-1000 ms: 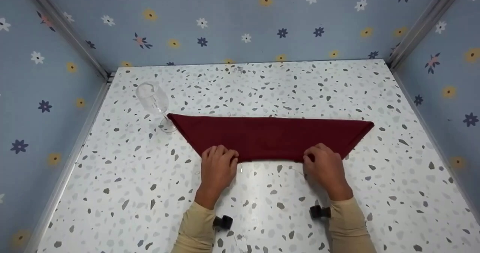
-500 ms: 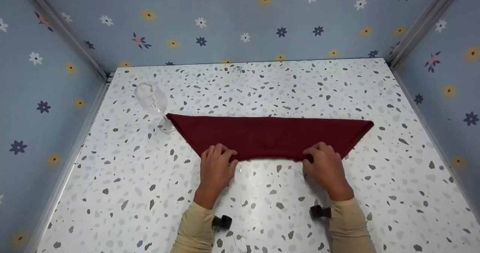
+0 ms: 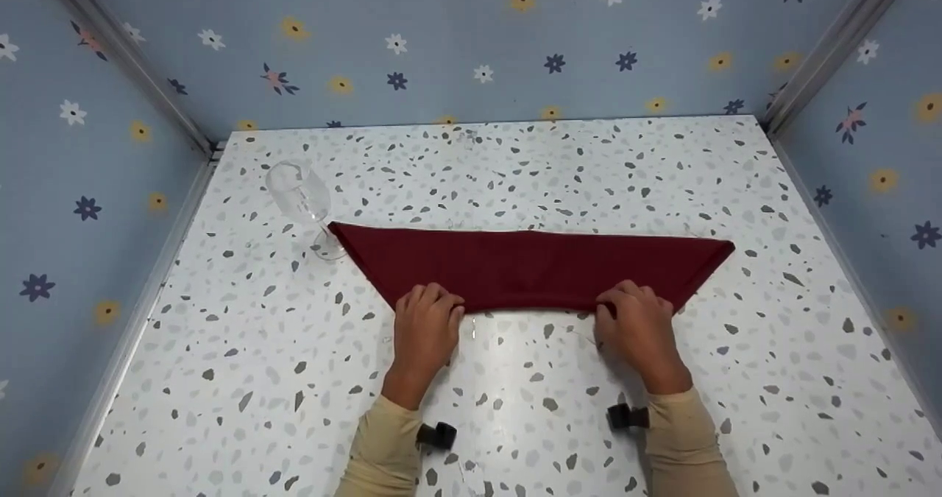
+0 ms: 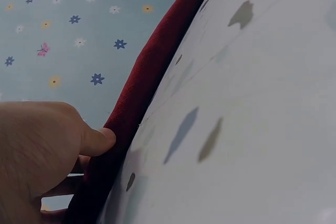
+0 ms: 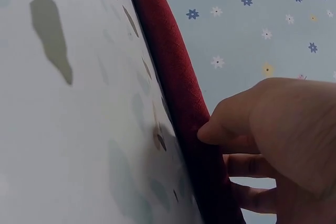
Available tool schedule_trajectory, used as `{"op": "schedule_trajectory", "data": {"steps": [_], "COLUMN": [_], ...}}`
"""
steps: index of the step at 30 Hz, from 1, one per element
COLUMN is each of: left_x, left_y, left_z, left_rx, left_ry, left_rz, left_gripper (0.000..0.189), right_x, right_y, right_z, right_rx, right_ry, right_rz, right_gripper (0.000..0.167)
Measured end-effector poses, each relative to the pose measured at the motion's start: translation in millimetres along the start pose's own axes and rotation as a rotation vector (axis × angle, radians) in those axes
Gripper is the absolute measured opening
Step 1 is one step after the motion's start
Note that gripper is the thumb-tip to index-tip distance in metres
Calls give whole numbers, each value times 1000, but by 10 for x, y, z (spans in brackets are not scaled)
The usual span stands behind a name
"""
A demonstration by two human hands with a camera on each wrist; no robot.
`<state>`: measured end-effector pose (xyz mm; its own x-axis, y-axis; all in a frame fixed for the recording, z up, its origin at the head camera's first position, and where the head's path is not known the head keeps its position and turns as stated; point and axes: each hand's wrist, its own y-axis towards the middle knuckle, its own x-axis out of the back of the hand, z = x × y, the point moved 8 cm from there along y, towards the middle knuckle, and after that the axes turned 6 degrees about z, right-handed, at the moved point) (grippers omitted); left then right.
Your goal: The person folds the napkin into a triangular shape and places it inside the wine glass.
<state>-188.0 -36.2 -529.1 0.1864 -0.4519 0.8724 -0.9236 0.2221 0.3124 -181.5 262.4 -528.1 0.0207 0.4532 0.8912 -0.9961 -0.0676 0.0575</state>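
A dark red cloth napkin (image 3: 530, 269), folded into a wide trapezoid, lies flat with its long side away from me. My left hand (image 3: 427, 328) pinches the left part of its short near edge. Near the right end of that edge, my right hand (image 3: 639, 331) pinches the cloth in the same way. Both wrist views show a thick, rounded near edge, with the left thumb (image 4: 100, 141) and the right thumb (image 5: 212, 129) against it and the fingers partly hidden behind. A clear stemmed glass (image 3: 300, 195) stands at the napkin's far left corner, its stem close to the cloth.
The white speckled tabletop (image 3: 515, 409) runs back to a blue flowered wall (image 3: 456, 40), with similar panels on the left and right. A dark wrist mount (image 3: 438, 436) sticks out from the left sleeve, and another (image 3: 628, 416) from the right.
The napkin's near edge between my hands has shifted slightly away from me. Both hands keep their places on the cloth, with small finger movements, and the glass stays put.
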Motion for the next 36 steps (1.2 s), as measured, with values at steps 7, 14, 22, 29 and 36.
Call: {"op": "schedule_trajectory", "data": {"steps": [7,14,22,29,36], "left_x": [11,-17,20,29,48], "left_y": [-3,7,-3,-7,-5], "left_z": [1,54,65,90,92], "left_rx": [-9,60,36,51,52], "left_ry": [28,-7,-42,-7,-2], "left_rz": [-16,20,-27,-32,-11], "left_gripper": [8,11,12,4,8], "right_x": [24,28,40,56,48], "right_y": [-11,16,1,-2,-5], "right_z": [-38,-66,-71,-80,-81], "right_rx": [-3,-38,-45,-51,-60], "right_ry": [20,32,31,32,14], "right_rz": [1,9,-24,-43,-15], "right_gripper": [15,11,2,10,16]}}
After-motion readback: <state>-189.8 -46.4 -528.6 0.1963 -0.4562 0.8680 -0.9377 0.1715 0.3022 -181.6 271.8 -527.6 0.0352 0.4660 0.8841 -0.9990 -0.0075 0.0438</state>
